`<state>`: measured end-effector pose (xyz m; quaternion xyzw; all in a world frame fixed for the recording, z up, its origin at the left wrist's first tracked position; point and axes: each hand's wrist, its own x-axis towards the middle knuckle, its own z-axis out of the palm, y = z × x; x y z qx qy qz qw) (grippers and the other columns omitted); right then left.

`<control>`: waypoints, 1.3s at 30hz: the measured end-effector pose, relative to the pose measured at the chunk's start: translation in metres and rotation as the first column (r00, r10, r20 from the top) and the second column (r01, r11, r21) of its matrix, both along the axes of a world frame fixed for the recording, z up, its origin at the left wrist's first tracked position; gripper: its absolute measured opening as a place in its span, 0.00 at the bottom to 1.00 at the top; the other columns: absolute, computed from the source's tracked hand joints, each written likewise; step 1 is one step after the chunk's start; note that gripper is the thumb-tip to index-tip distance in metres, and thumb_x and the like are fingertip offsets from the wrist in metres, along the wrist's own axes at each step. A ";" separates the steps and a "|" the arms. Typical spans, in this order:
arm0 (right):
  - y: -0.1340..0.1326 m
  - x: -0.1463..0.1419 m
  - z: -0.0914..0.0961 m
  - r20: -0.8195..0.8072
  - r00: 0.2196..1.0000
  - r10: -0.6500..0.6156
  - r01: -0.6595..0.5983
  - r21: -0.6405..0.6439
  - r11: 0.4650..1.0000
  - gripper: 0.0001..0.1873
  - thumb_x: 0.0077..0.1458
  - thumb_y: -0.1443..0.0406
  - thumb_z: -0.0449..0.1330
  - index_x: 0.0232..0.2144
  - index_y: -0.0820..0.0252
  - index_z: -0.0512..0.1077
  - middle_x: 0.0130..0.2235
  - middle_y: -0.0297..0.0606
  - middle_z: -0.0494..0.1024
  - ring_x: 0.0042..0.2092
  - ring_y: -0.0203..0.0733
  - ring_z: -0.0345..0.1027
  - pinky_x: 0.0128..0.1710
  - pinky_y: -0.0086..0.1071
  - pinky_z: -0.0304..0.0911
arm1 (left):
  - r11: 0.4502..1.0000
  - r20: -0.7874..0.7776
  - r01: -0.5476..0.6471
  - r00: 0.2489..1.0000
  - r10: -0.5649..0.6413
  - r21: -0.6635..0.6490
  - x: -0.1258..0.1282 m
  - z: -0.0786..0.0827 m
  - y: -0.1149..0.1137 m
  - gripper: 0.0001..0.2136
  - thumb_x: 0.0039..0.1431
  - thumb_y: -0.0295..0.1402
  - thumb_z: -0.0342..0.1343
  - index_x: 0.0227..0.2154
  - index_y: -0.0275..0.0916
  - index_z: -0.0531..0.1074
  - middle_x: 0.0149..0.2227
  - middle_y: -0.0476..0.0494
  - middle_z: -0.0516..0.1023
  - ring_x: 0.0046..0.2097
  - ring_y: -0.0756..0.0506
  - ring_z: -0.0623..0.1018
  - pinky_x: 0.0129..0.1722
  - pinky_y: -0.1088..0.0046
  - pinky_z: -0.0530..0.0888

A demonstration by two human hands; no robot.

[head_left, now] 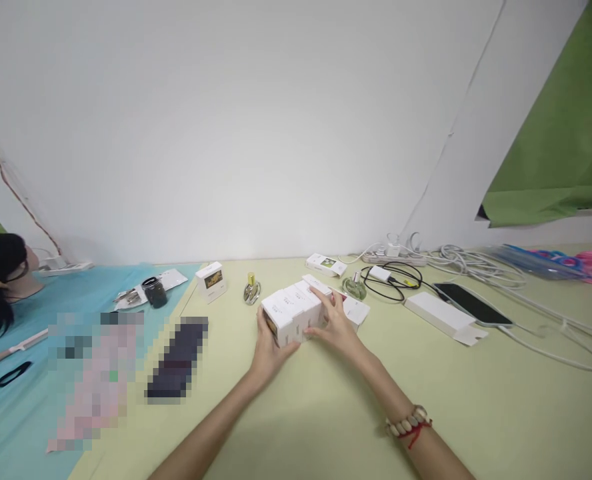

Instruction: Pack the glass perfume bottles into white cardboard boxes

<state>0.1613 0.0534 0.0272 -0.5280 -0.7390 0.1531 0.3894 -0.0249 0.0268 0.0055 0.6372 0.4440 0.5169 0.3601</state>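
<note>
A row of small white boxes, pressed side by side, is in front of me on the yellow-green tabletop. My left hand wraps around the left end, with a dark picture showing on that end box. My right hand grips the right part, its thumb on the near side and its fingers over the top. Just behind the right hand lies another white box, partly hidden by it. A green glass bottle stands behind the boxes, and a gold-capped glass bottle is to their left.
A white box with a picture stands left; another white box lies by the wall. At right are an opened long white carton, a phone and coiled cables. A dark jar stands on blue cloth; two items are pixelated.
</note>
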 end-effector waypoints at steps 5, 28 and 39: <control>0.003 -0.007 -0.007 0.026 0.996 -0.086 0.083 0.092 0.992 0.41 0.48 0.60 0.60 0.60 0.45 0.44 0.62 0.41 0.33 0.64 0.51 0.29 0.59 0.47 0.46 | 0.996 -0.035 0.082 0.996 -0.081 0.024 -0.015 0.005 0.026 0.51 0.39 0.35 0.64 0.60 0.40 0.33 0.61 0.34 0.51 0.62 0.39 0.54 0.59 0.60 0.55; -0.045 -0.036 0.031 -0.171 0.985 0.035 0.079 0.610 0.788 0.14 0.52 0.72 0.52 0.41 0.56 0.66 0.40 0.42 0.71 0.46 0.44 0.66 0.44 0.44 0.66 | 0.740 -0.630 -0.656 0.515 0.582 0.148 -0.134 0.067 0.092 0.17 0.48 0.34 0.55 0.43 0.41 0.63 0.43 0.41 0.67 0.44 0.41 0.72 0.41 0.67 0.67; -0.070 -0.073 0.014 -0.234 0.921 0.310 -0.360 -0.215 0.908 0.28 0.56 0.57 0.50 0.58 0.52 0.53 0.53 0.46 0.67 0.33 0.37 0.72 0.31 0.32 0.69 | 0.786 -0.272 -0.519 0.745 0.609 0.337 -0.049 0.035 -0.040 0.41 0.42 0.39 0.60 0.57 0.41 0.44 0.52 0.36 0.58 0.46 0.42 0.69 0.41 0.64 0.70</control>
